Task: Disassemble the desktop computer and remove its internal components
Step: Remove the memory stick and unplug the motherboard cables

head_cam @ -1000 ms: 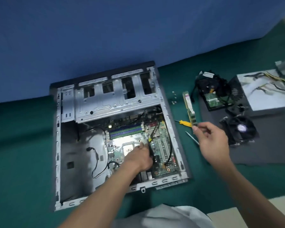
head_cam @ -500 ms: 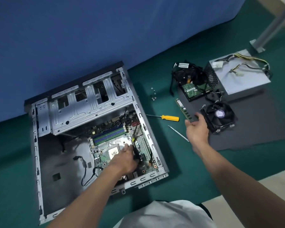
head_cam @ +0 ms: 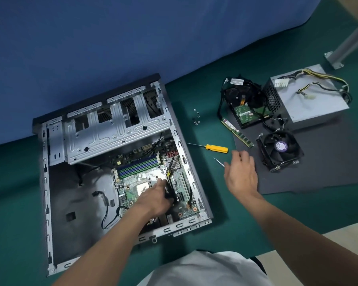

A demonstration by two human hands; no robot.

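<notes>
The open computer case (head_cam: 50, 182) lies flat on the green floor, its motherboard (head_cam: 180, 182) exposed at the lower right. My left hand (head_cam: 155, 199) is inside the case on the motherboard, fingers curled round a black cable bundle (head_cam: 170, 190). My right hand (head_cam: 241, 174) hovers empty over the floor right of the case, fingers relaxed. A green RAM stick (head_cam: 237, 132) lies at the edge of the dark mat (head_cam: 318, 172), apart from my right hand.
On the mat sit a hard drive (head_cam: 246, 112), a grey power supply (head_cam: 314, 100) with loose wires and a CPU cooler fan (head_cam: 280, 149). A yellow-handled screwdriver (head_cam: 215, 148), a thin screwdriver (head_cam: 219, 162) and several screws (head_cam: 196, 117) lie on the floor. Blue wall behind.
My right hand carried the RAM stick to the right, set it down at the mat's edge, let go and drew back. My left hand stayed on the motherboard.
</notes>
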